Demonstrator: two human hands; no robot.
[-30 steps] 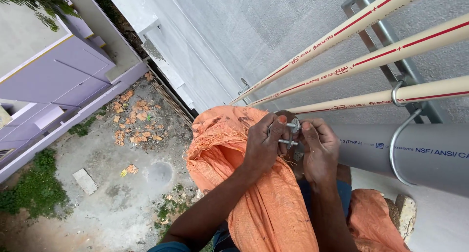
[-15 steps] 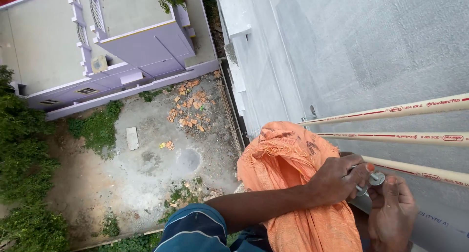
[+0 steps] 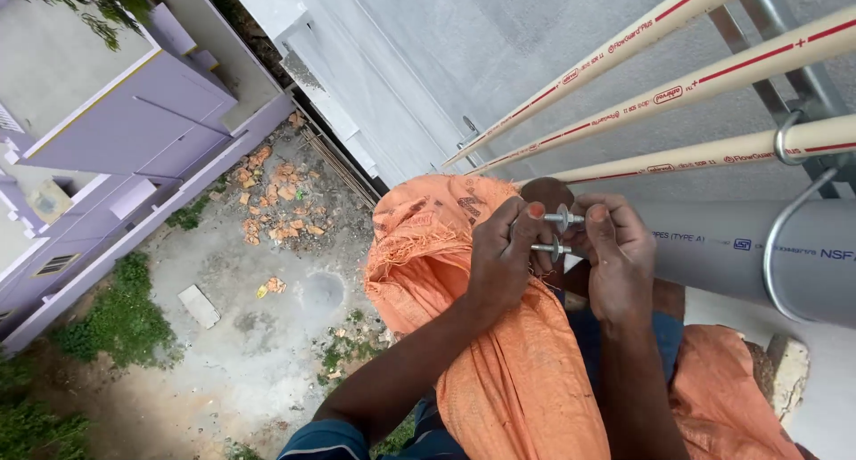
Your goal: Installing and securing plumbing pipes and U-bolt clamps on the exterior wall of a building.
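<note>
The left hand (image 3: 504, 259) pinches two steel bolts (image 3: 555, 233) by their ends, thumb and forefinger closed on the threaded shanks. Each bolt is a short, bright metal rod carrying a round flat washer. The bolts lie level, one just above the other, bridging the gap between both hands. The right hand (image 3: 615, 255) closes on the opposite ends, fingertips touching the upper bolt near its washer.

Directly below and left of the grip hangs an orange sack (image 3: 499, 371) of coarse woven plastic, creased, with a frayed edge. Its mouth sits just under the hands; its contents cannot be seen. A brown rounded piece (image 3: 546, 193) shows just behind the bolts.

Right of the grip runs a thick grey plastic pipe (image 3: 740, 250), smooth and cylindrical, held by a bent steel clamp (image 3: 785, 246). Above the grip three thin cream pipes (image 3: 660, 94) with red stripes run slantwise along a grey plastered wall (image 3: 499, 50), fixed to a metal bracket (image 3: 785, 68).

Far below and left of the grip lies a bare dirt yard (image 3: 259, 326) with scattered brick rubble (image 3: 276, 193), grass patches and a lilac building (image 3: 116, 130).
</note>
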